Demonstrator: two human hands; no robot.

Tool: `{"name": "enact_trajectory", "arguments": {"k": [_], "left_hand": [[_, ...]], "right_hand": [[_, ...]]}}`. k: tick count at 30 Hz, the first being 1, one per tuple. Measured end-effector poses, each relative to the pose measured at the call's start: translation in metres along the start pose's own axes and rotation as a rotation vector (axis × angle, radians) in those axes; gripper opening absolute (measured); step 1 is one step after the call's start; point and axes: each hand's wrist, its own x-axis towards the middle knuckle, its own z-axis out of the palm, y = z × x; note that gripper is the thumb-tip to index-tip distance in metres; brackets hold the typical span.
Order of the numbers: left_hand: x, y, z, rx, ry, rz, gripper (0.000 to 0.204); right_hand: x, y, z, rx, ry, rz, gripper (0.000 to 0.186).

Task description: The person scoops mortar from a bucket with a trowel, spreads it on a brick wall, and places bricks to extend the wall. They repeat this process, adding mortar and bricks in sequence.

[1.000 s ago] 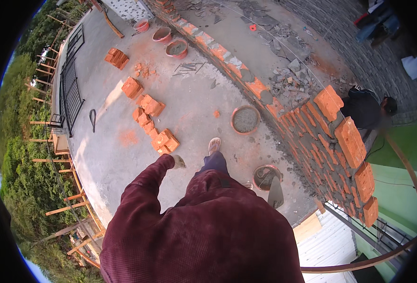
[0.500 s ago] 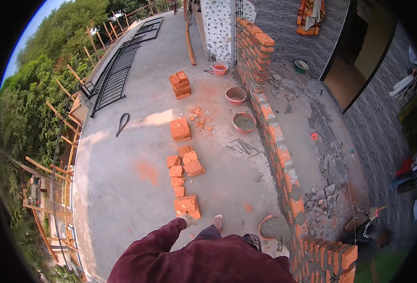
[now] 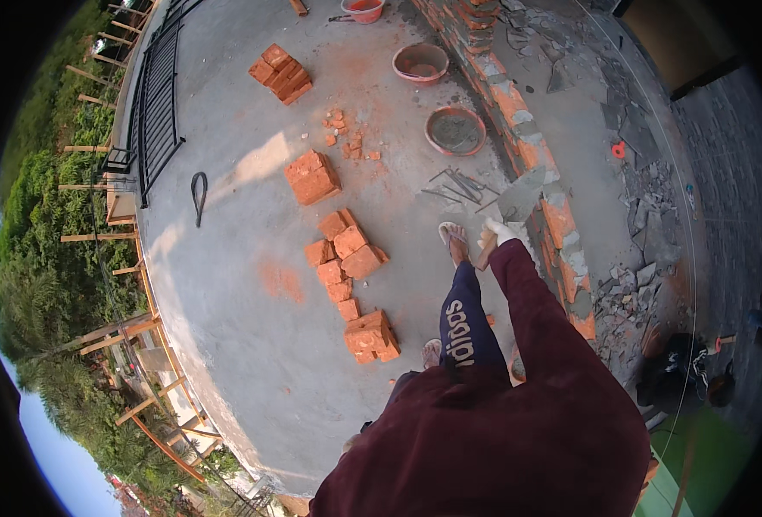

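Right hand (image 3: 500, 231) grips trowel (image 3: 521, 195) near left edge of low brick wall (image 3: 560, 222); left hand (image 3: 352, 442) mostly hidden, hold unclear. Likely trowel-carrying step; next move needs steady grip.

Trowel blade (image 3: 521, 195) dull metal; handle (image 3: 486, 251) probably wood, too small to be sure; bricks (image 3: 314, 179) rough matt clay; floor (image 3: 251, 366) matt concrete; sleeve (image 3: 540, 297) matt cloth; mortar (image 3: 455, 132) grainy, matt; tubs (image 3: 419, 80) smooth plastic; railing (image 3: 158, 99) smooth metal

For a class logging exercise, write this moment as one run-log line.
right hand: holding trowel | trowel blade: near low brick wall | bricks: piled on floor
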Motion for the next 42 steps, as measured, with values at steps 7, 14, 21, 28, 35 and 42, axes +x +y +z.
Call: {"name": "enact_trajectory", "arguments": {"k": [7,14,21,28,35,42], "left_hand": [[-0.05,0.108,0.075,0.04,0.101,-0.297,0.029],[-0.023,0.185,0.102,0.066,0.172,-0.337,0.027],[-0.019,0.22,0.047,0.186,0.108,-0.222,0.025],[0.044,0.261,-0.059,0.456,-0.085,0.003,0.023],[0.132,0.386,-0.126,0.829,-0.219,0.268,0.021],[0.166,0.487,-0.082,0.687,-0.086,0.42,0.022]], "right_hand": [[0.259,-0.134,0.098,-0.227,0.021,-0.104,0.045],[0.371,-0.19,0.175,0.092,-0.057,-0.234,0.024],[0.294,-0.122,0.15,0.121,0.094,-0.235,0.018],[-0.006,-0.122,0.102,-0.027,0.236,-0.442,0.024],[-0.257,0.023,-0.028,0.099,0.487,-0.526,0.025],[-0.397,0.174,-0.139,0.242,0.684,-0.392,0.024]]}}
